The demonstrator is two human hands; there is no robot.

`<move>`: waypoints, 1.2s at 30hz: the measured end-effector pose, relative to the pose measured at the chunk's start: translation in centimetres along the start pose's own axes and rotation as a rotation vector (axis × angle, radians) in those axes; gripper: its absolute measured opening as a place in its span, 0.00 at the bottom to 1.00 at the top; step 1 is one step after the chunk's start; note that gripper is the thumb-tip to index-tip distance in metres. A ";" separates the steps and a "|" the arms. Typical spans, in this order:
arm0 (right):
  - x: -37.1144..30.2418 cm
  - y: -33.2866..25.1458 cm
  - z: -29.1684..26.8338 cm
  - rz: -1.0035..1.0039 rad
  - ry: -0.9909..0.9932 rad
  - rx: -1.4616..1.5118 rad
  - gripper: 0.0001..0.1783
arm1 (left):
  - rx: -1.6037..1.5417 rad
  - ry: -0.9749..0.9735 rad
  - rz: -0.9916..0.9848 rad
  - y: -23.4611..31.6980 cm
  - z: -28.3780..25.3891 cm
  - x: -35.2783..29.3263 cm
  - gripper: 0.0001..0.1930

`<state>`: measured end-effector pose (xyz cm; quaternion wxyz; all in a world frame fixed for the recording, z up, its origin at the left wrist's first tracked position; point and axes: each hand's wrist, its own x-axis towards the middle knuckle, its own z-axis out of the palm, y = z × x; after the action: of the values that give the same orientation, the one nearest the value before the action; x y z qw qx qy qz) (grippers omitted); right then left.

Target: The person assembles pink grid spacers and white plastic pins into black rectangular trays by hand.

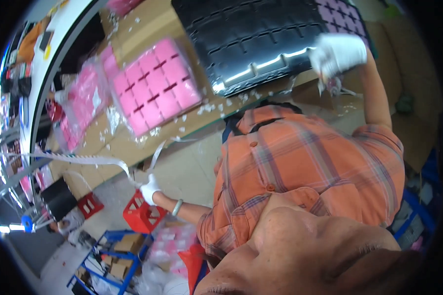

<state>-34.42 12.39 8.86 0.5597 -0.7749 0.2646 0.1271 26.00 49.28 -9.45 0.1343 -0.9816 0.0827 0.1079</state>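
Left hand (150, 190) looks to be pinching the white strip (98, 160) trailing over the desk (157, 22); can't tell if the right hand (337, 54), by the black tray (261, 29), is closed. Probably best keeping that strip untwisted, tension light

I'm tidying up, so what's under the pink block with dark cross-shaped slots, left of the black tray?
Brown worktop shows around the plastic-wrapped pink block, with small white scraps beside it. Anything directly beneath is covered.
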 end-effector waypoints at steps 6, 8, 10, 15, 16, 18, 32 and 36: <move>2.1 -1.3 6.5 0.105 0.410 -0.206 0.05 | -0.456 -0.607 1.316 11.9 -3.4 -10.4 0.18; 4.8 -3.0 7.3 0.047 0.559 -0.002 0.08 | -0.670 -0.858 1.053 18.0 -5.7 -11.9 0.15; 8.0 -4.2 7.7 -0.075 0.640 -0.046 0.06 | -0.922 -0.617 0.961 24.2 -5.8 -10.3 0.12; 13.0 -8.9 9.7 -0.275 0.661 -0.173 0.04 | -0.626 0.254 1.201 40.0 -5.1 -5.5 0.12; 14.1 -9.4 10.3 -0.324 0.645 -0.211 0.04 | -0.589 0.310 1.201 42.7 -3.3 -3.9 0.13; 15.2 -10.4 11.4 -0.304 0.665 -0.176 0.04 | -0.515 0.305 1.044 45.8 -1.7 -4.9 0.16; 28.8 -10.1 5.0 -0.332 1.145 -0.486 0.19 | -1.490 0.091 0.980 43.3 -3.3 1.1 0.11; 37.9 -9.5 2.2 0.121 0.768 -0.027 0.40 | -1.510 0.282 0.980 40.1 -6.2 -2.6 0.08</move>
<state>2.45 6.56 -2.98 0.4012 -0.7564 0.4985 -0.1360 17.05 9.77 -12.85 -0.6162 -0.6677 0.4138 0.0571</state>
